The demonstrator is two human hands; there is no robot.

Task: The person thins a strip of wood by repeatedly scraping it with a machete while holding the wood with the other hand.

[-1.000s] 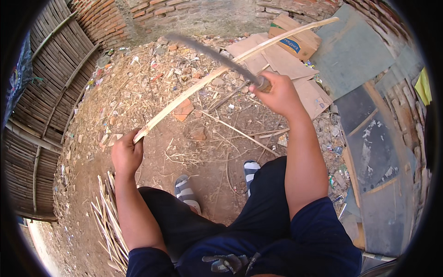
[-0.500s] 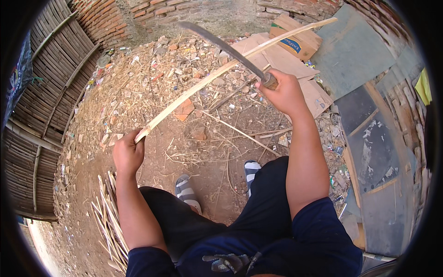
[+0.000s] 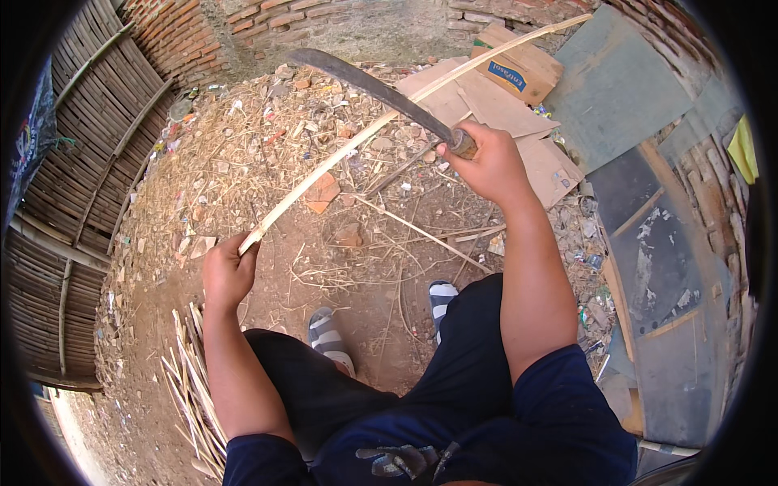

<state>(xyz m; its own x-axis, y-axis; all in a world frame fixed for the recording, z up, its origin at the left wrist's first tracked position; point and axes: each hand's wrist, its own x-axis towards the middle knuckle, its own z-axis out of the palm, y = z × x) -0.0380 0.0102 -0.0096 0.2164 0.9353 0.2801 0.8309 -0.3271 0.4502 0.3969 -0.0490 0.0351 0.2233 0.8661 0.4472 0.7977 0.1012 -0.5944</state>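
Note:
A long pale strip of split bamboo or wood [image 3: 324, 168] slants from the lower left up to the far right. Its near end is pinched in my left hand [image 3: 229, 271], with the fingers closed round it. My right hand [image 3: 490, 164] grips the wooden handle of a machete [image 3: 369, 83], whose dark curved blade points to the far left. The blade lies across the strip around its middle and covers a short part of it. The strip's far end rises past a cardboard box at the back.
A bundle of thin split sticks [image 3: 193, 389] lies by my left side. Rubble and straw [image 3: 235, 154] cover the ground ahead. Flattened cardboard and a box [image 3: 519, 63] lie at the back right, beside grey boards [image 3: 628, 89]. A bamboo wall [image 3: 97, 146] stands left, a brick wall [image 3: 284, 24] behind.
The machete has shifted left along the strip toward me, its blade turning broader side to view. The strip's far end has risen slightly. My left hand has barely moved.

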